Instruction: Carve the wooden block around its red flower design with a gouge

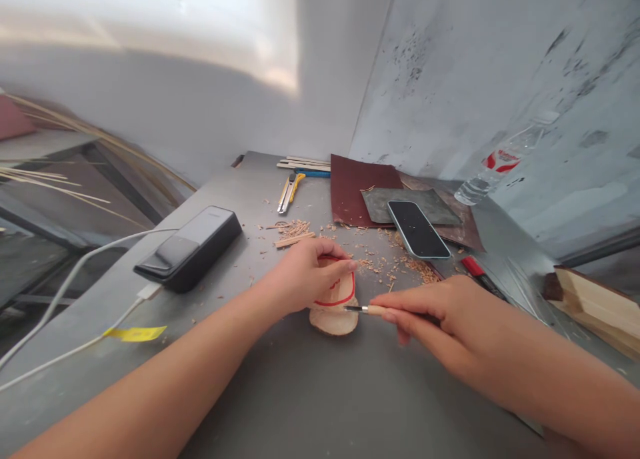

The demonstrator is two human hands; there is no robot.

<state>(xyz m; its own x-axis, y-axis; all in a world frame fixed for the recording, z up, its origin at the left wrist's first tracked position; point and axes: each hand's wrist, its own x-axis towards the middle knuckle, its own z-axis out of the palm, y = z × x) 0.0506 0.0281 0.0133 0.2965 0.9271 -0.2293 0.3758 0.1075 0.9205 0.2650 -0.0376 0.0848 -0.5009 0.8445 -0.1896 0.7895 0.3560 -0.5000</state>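
Head view: left hand clasping red-outlined wood piece on table; right hand pinching carving tool.

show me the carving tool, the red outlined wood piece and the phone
The carving tool [374, 310]: head view, on its pale wooden handle.
The red-outlined wood piece [334, 320]: head view, on its bare lower end.
The smartphone [417, 229]: head view, on its dark screen.

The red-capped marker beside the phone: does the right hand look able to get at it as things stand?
Probably yes: the marker lies near the right hand, nothing between, but that hand holds a small carving tool.
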